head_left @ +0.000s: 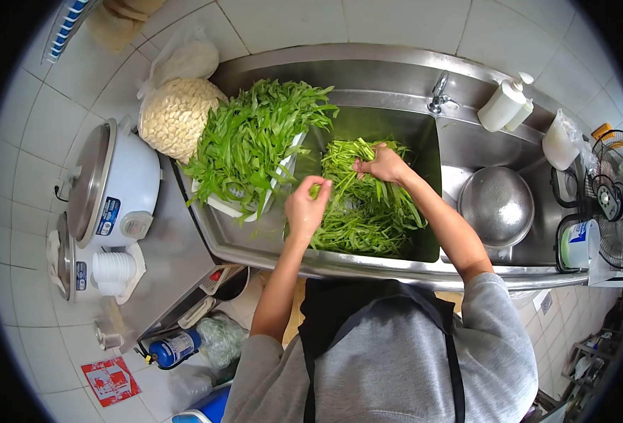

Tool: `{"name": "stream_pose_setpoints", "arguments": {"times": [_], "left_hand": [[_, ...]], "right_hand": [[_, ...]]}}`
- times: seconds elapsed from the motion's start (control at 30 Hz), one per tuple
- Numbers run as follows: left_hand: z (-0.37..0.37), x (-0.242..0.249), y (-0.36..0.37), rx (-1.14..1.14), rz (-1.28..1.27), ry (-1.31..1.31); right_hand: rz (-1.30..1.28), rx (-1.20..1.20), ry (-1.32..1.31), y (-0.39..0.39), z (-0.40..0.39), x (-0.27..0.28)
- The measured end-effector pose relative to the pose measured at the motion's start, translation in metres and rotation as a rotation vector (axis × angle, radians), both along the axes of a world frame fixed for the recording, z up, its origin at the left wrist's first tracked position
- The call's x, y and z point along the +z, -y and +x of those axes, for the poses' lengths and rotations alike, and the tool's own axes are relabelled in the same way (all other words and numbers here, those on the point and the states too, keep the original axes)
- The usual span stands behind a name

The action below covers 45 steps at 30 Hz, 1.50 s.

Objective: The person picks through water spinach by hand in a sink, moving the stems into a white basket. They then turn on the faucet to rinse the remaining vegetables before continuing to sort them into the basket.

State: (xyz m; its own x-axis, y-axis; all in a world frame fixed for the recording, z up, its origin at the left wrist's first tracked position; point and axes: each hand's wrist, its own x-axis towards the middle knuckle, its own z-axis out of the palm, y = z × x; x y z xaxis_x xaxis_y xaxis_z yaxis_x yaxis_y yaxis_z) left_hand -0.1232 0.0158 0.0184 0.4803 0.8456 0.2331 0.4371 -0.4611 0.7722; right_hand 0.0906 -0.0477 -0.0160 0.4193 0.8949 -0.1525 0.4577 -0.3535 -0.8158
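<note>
Long green leafy vegetables point(368, 222) fill much of the deep steel sink basin point(428, 233). My right hand point(382, 166) is closed around a bunch of their stems near the basin's middle. At the basin's left side, above the greens, my left hand point(309, 204) has its fingers pinched on a small piece of green. More leafy greens point(255, 141) are heaped on a white tray point(230, 206) left of the basin.
A faucet point(440, 95) rises behind the sink, with pump bottles point(503, 104) to its right. The right basin holds an upturned metal bowl point(496, 206). Far left are a bag of pale pieces point(179, 116) and a large cooker point(128, 187).
</note>
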Motion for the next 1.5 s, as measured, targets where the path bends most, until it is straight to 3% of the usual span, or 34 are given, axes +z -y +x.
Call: {"name": "stream_pose_setpoints", "arguments": {"times": [0.07, 0.2, 0.27, 0.3, 0.37, 0.47, 0.53, 0.6, 0.63, 0.67, 0.7, 0.83, 0.93, 1.03, 1.1, 1.17, 1.2, 1.23, 1.27, 1.3, 1.33, 1.5], "left_hand": [[0.011, 0.008, 0.002, -0.192, 0.064, -0.286], [0.025, -0.005, -0.005, -0.307, 0.234, -0.286], [0.025, -0.008, -0.008, -0.338, 0.283, -0.241], [0.025, -0.007, -0.009, -0.346, 0.233, -0.299], [0.022, -0.004, -0.013, -0.349, 0.184, -0.354], [0.009, -0.007, -0.026, -0.189, -0.021, -0.435], [-0.007, -0.026, -0.042, -0.106, -0.071, -0.233], [-0.015, -0.034, -0.049, -0.1, -0.095, -0.194], [-0.018, -0.036, -0.05, -0.139, -0.279, -0.058], [-0.02, -0.039, -0.051, -0.176, -0.46, 0.083], [-0.018, -0.034, -0.045, -0.224, -0.478, 0.278], [-0.014, -0.024, -0.04, -0.181, -0.656, 0.458], [-0.019, 0.005, -0.037, -0.106, -0.568, 0.265], [-0.018, 0.043, -0.026, -0.115, -0.425, 0.307], [-0.017, 0.062, -0.022, -0.17, -0.132, 0.31], [-0.016, 0.069, -0.017, -0.224, -0.136, 0.221], [-0.014, 0.074, -0.012, -0.281, -0.139, 0.134], [-0.011, 0.08, -0.005, -0.344, -0.311, -0.035], [-0.006, 0.055, -0.004, -0.417, -0.311, -0.069], [0.0, 0.026, -0.001, -0.472, -0.11, -0.15], [0.006, 0.029, 0.009, -0.452, -0.26, -0.387], [0.03, -0.011, 0.029, -0.325, 0.045, -0.446]], "right_hand": [[-0.023, 0.038, -0.169, 0.004, -0.013, 0.031], [-0.032, -0.039, 0.013, -0.007, -0.02, 0.011], [-0.127, -0.026, -0.2, -0.01, -0.013, -0.003], [-0.129, -0.028, -0.202, -0.007, -0.016, 0.001], [-0.014, -0.086, -0.467, -0.001, -0.024, 0.016], [0.004, 0.009, -0.548, 0.005, -0.018, 0.011], [-0.023, 0.097, -0.551, 0.012, -0.015, 0.007], [-0.065, 0.264, -0.631, 0.013, -0.017, 0.003], [-0.134, 0.292, -0.748, 0.016, -0.015, 0.012], [-0.14, 0.297, -0.749, 0.015, -0.013, 0.011], [-0.111, 0.273, -0.801, 0.014, -0.01, 0.012], [-0.035, 0.208, -0.954, 0.02, 0.003, 0.015], [-0.03, 0.233, -0.985, 0.022, 0.011, 0.015], [0.014, 0.428, -0.678, 0.019, -0.003, 0.033], [-0.043, 0.426, -0.795, 0.018, -0.011, 0.035], [-0.063, 0.423, -0.82, 0.009, -0.013, 0.03], [-0.058, 0.259, -0.935, 0.005, -0.014, 0.028], [-0.051, 0.09, -1.046, 0.001, -0.014, 0.026], [-0.013, 0.013, -1.089, -0.006, -0.01, 0.019], [0.006, -0.065, -1.125, -0.009, -0.01, 0.017], [0.028, -0.146, -1.159, -0.013, -0.009, 0.016], [0.113, -0.36, -1.171, -0.022, -0.014, 0.01]]}}
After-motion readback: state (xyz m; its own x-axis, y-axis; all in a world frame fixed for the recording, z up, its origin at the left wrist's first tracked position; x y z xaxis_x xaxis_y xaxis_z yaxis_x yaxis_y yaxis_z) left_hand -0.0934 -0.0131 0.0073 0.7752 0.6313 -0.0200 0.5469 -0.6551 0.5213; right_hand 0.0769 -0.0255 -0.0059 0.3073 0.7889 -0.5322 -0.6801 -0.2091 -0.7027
